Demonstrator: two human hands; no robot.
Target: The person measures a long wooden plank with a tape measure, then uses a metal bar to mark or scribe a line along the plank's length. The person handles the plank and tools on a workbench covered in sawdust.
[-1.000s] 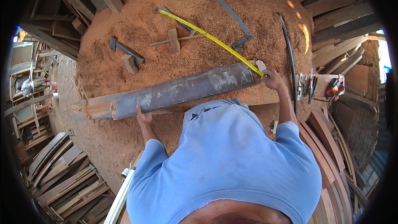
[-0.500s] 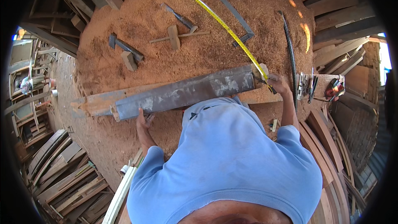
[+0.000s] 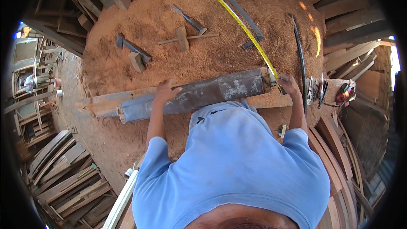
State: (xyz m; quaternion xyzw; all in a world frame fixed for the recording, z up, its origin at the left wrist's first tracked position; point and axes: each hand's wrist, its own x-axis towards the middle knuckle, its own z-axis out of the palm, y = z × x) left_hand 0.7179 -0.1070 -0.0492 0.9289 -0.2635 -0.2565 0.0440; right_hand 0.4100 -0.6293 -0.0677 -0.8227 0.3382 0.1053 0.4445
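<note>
The right hand's (image 3: 289, 85) fingers grip the near end of a yellow measuring tape (image 3: 248, 32), just beside the right end of a dark, pale-scuffed timber beam (image 3: 207, 91). The left hand (image 3: 166, 91) holds nothing, its fingers spread over the beam's left part; whether they touch it cannot be told. The beam lies over a longer plank (image 3: 99, 102). The tape runs outward above sawdust (image 3: 229, 57), crossing a grey L-shaped square (image 3: 246, 15).

Yellow tape measure (image 3: 241, 21) — dark brown beam (image 3: 212, 91), patched pale grey.
</note>
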